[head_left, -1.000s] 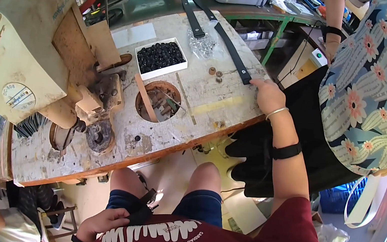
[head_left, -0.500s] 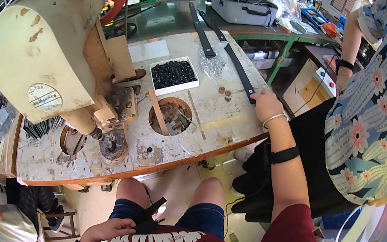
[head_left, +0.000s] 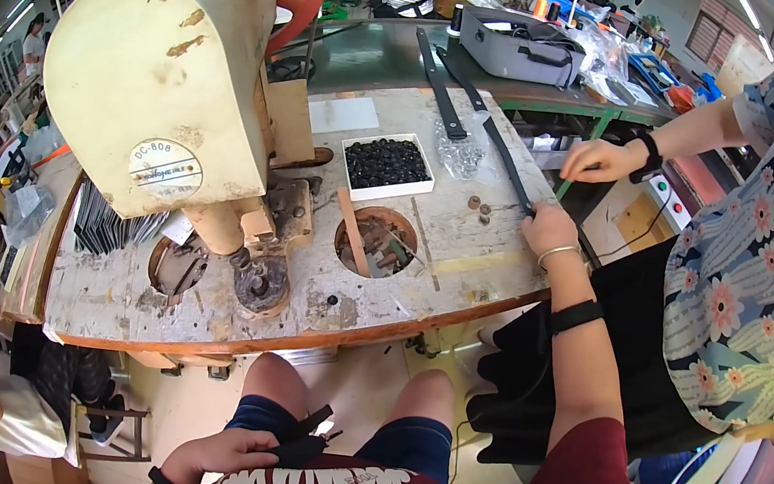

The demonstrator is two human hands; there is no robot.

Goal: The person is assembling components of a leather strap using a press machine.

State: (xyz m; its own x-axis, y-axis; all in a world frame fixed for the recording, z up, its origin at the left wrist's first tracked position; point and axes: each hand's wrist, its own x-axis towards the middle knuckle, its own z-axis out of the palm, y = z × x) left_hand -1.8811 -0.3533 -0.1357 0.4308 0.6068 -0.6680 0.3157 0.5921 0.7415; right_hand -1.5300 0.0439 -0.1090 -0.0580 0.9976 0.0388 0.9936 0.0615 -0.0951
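Note:
At the right end of the worn white bench, my right hand [head_left: 551, 232] is closed on the near end of a flat black strap [head_left: 509, 164]. The rest of that strap runs away from me toward two other black straps [head_left: 443, 94] at the back. Low over my lap, my left hand [head_left: 241, 450] grips a short black strap piece [head_left: 301, 451], one end sticking up past the fingers. A white tray of small black parts [head_left: 387, 165] and a clear bag of small shiny parts [head_left: 462, 155] lie left of the held strap.
A large cream press machine [head_left: 160, 74] stands on the bench's left. Two holes are cut in the top, one holding scraps and a wooden strip [head_left: 353, 231]. At right stands a person in a flowered top [head_left: 740, 247], one hand [head_left: 602, 162] reaching toward the bench corner.
The scene has shifted rightward in view. The person at right has brought a hand forward near the bench corner. The strap under my right hand now looks narrower, turned more on edge.

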